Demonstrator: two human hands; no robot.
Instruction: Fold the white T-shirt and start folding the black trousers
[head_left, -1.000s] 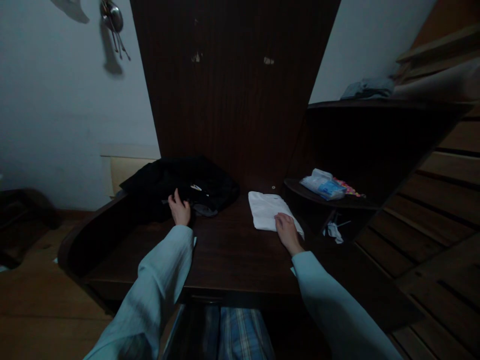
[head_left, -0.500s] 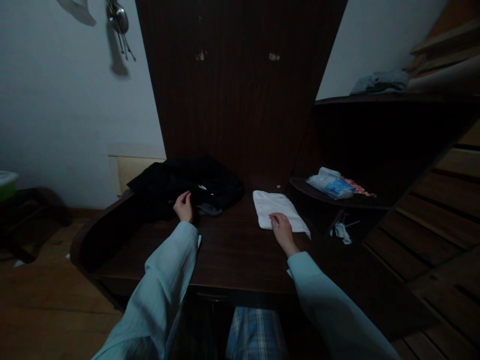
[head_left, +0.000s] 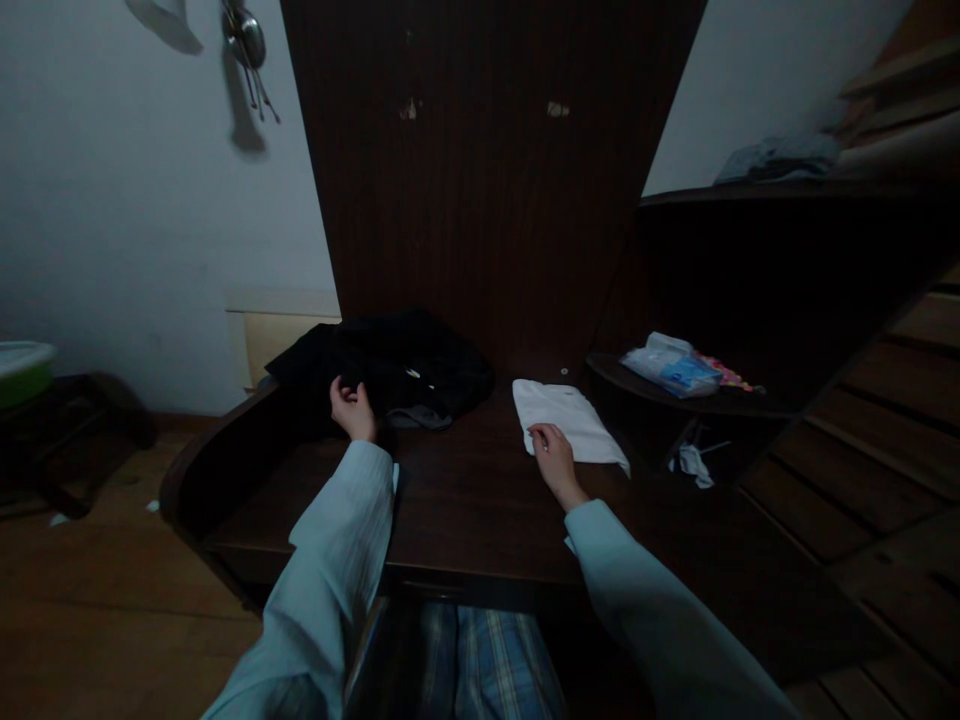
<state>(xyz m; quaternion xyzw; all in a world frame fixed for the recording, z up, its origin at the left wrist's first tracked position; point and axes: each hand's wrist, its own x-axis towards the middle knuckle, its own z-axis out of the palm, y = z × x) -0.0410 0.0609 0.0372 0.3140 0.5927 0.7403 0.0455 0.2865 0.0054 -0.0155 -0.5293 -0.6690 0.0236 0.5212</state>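
A heap of black clothing (head_left: pixel 390 365) lies at the back left of a dark wooden table (head_left: pixel 465 500). My left hand (head_left: pixel 351 408) rests at its near edge, fingers curled into the dark cloth. To the right a folded white cloth (head_left: pixel 566 425) lies flat on the table. My right hand (head_left: pixel 553 455) sits at its near left corner, fingers bent and touching the edge. Both arms wear pale blue sleeves.
A dark wardrobe panel (head_left: pixel 487 170) rises behind the table. A low shelf (head_left: pixel 675 400) on the right carries a plastic packet (head_left: pixel 671 368). Folded fabric (head_left: pixel 780 158) lies on a higher shelf. Spoons (head_left: pixel 251 50) hang on the left wall. A green basin (head_left: pixel 22 365) stands far left.
My left hand has slid left along the black heap. My right hand has drawn back to the white cloth's near left corner. The view has shifted slightly left.
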